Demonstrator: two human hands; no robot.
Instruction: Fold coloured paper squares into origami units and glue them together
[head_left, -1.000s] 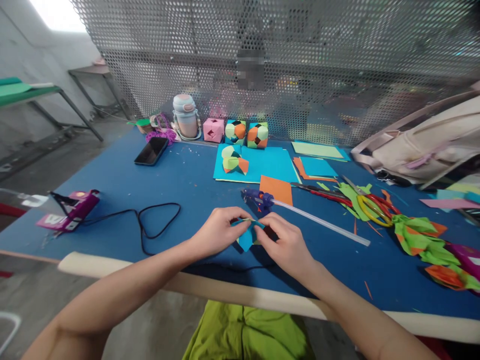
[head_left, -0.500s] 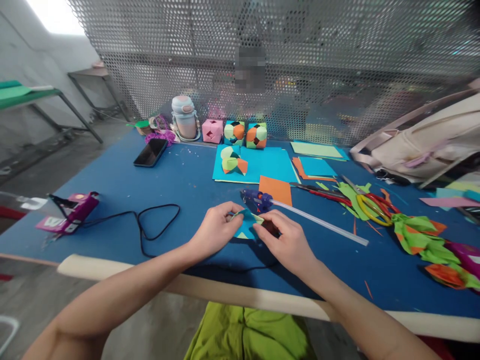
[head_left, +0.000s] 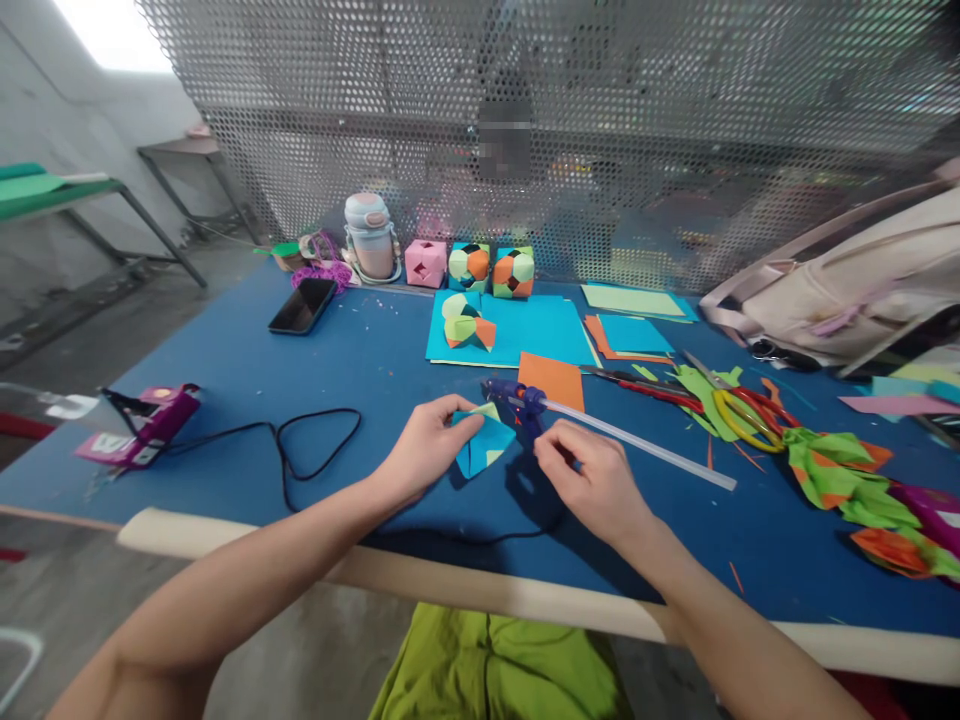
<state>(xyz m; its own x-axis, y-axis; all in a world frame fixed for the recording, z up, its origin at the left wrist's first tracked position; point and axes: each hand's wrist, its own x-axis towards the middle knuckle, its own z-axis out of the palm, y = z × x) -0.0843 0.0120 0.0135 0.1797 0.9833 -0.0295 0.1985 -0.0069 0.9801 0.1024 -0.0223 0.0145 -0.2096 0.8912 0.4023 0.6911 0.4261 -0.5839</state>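
Observation:
My left hand (head_left: 427,445) pinches a folded blue paper piece (head_left: 484,443) with pale green corners, thumb on top, just above the blue table. My right hand (head_left: 589,470) is apart from the paper, its fingers curled in, with nothing seen in them. Its fingertips are close to the handle of a dark blue glue gun (head_left: 517,395); whether they touch it I cannot tell. A long clear glue stick (head_left: 645,445) sticks out of the gun's back towards the right. Behind the gun lies an orange paper square (head_left: 551,382).
Blue sheets (head_left: 540,325) carry a partly assembled paper shape (head_left: 469,330). Behind stand paper cubes (head_left: 513,272) and a bottle (head_left: 371,240). Scissors (head_left: 742,415) and paper scraps lie right, beside a bag (head_left: 847,280). A black cord (head_left: 281,460), a phone (head_left: 302,305) and a purple box (head_left: 142,425) are left.
My right hand has let go of the folded blue paper and moved slightly right, beside the glue gun's handle. The paper has turned in my left hand and shows more of its blue face.

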